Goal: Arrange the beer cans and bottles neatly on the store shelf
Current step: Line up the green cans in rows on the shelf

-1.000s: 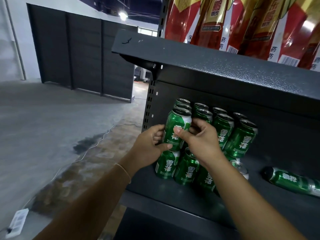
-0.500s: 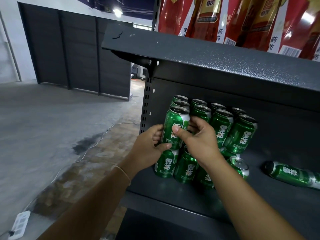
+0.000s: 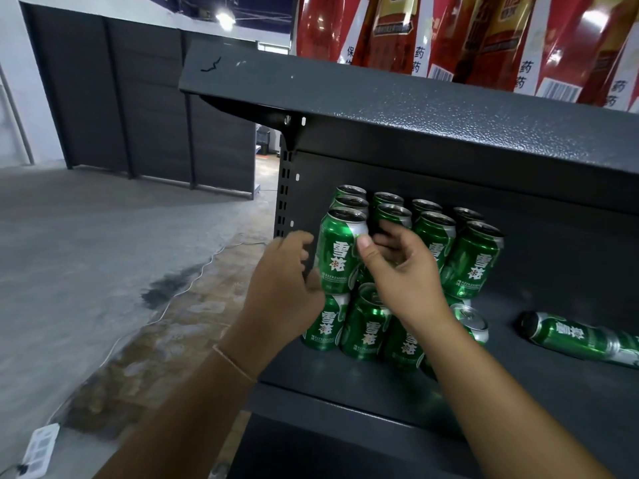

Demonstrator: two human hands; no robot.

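I see the front-left green can (image 3: 340, 252) standing upright on the top tier of stacked cans on the dark shelf (image 3: 518, 385). My right hand (image 3: 403, 274) has its thumb on the can, fingers loosely curled; my left hand (image 3: 283, 285) hovers beside it, fingers relaxed. Another can (image 3: 574, 335) lies sideways, well apart.

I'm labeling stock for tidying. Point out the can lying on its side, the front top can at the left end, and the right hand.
Lying can (image 3: 574, 335), head view, label.
Front top can (image 3: 337, 257), head view, label.
Right hand (image 3: 404, 274), head view, back of hand.
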